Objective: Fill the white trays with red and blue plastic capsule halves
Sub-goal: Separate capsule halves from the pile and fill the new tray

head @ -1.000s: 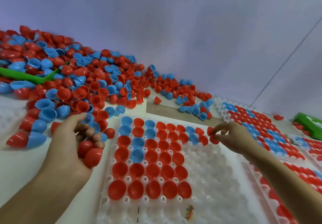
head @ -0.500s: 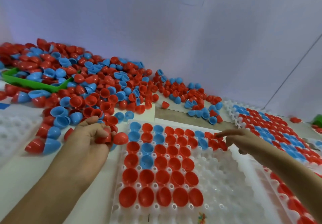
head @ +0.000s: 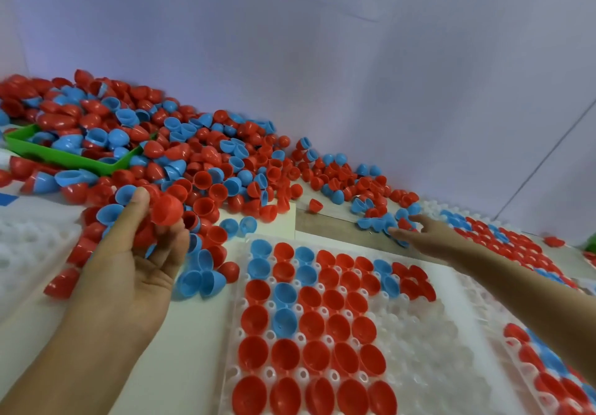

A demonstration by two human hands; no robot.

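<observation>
My left hand is raised palm-up at the near edge of the big heap of capsule halves, its fingers curled around several pieces, with one red capsule half pinched at the fingertips, dome toward me. Just right of that hand, a few loose blue halves lie on the desk, and past them sits the middle white tray, whose left and far cups hold red and blue halves, open side up, while the cups nearer my right forearm are bare. My right hand is stretched out beyond the far right corner of that tray, fingers extended and loose, the tips touching a small cluster of blue and red halves on the desk; I can't see it gripping anything. To the right of that hand another white tray is packed with red and blue pieces. Beyond my left hand, a green bin is half buried in the heap, and to the left of that hand lies a further white tray with bare cups
</observation>
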